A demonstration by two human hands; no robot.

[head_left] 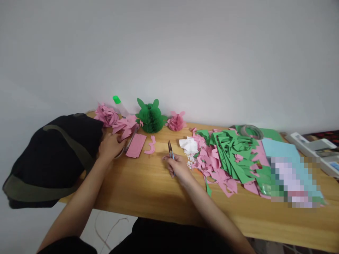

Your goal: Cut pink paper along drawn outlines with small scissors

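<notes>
My right hand (176,165) is closed around a small pair of scissors (170,146) with blue handles, its dark pointed blades aimed away from me. On the left, my left hand (111,144) bends its fingers down at the table beside a rounded edge; what they hold, if anything, is hidden. A stack of pink paper rectangles (136,145) lies between the hands, with a curvy pink paper cutout (150,145) to its right. Just beyond my left hand are folded pink paper pieces (125,126).
At the back stand a green honeycomb paper figure (150,118), a smaller pink one (176,121) and a green-capped glue bottle (119,104). Green and pink paper scraps (233,155) heap up on the right, near a tape roll (251,132). A black bag (55,158) sits left.
</notes>
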